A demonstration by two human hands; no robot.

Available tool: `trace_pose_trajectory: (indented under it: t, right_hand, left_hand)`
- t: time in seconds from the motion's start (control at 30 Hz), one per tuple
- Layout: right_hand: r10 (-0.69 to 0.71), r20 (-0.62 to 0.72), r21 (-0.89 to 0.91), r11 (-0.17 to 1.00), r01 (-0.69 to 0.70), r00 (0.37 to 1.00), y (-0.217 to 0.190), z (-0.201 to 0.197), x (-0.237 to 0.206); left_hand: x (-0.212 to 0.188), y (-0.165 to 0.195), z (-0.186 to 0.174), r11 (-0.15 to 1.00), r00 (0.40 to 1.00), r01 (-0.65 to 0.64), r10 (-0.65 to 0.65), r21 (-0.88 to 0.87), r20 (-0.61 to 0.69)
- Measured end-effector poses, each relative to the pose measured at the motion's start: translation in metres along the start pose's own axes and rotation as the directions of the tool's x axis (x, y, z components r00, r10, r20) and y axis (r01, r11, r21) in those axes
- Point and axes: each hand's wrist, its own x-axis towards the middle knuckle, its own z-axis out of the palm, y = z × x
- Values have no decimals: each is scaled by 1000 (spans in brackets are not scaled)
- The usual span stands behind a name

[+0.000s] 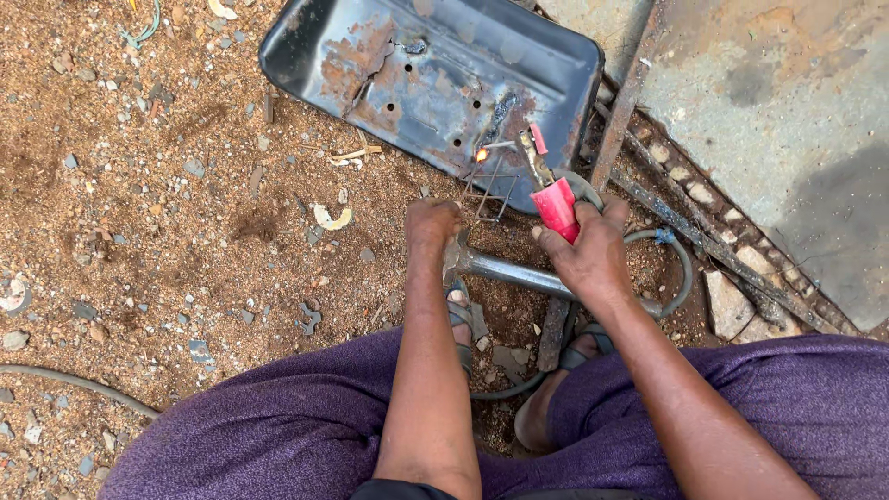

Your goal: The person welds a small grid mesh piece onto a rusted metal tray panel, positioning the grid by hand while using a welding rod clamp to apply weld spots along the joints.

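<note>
Sparks glow at the rod tip (482, 155) where the red-handled electrode holder (556, 206), clenched in the right hand (593, 255), meets the small wire grid (489, 185) against the rusty dark metal pan (435, 74). Closed around the grey metal tube (514, 271) just beside the arc, the bare left hand (431, 224) risks burns from spatter, I judge, as do the sandalled feet (460, 319) below.

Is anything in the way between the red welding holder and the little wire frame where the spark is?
Nothing visible blocks it. The right hand grips the red holder, and its rod reaches straight to the glowing spot at the wire frame beside the rusty metal tray. The left hand sits to the side.
</note>
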Motion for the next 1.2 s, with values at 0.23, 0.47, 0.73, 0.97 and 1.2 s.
trace_pose_trajectory:
  t: [0.23,0.47,0.73,0.97,1.2]
  right_hand:
    - [225,26,129,965,-227,974,-19,-15,2]
    - [328,-198,556,814,-169,924,-15,-62,9]
    - [500,-270,856,515,-33,823,16,-104,8]
    - [448,-242,867,499,-16,861,10,-99,7]
    - [481,-190,857,507,-95,856,2,-94,10]
  left_hand:
    - [36,50,-57,999,905,-47,41,-2,-423]
    - [117,130,-157,872,617,-340,489,352,-616]
    - [146,147,-209,859,845,-448,497,249,-197]
    - [138,152,-216,754,708,-645,651,125,-273]
    - [118,144,-213,739,717,-673,644,-24,-267]
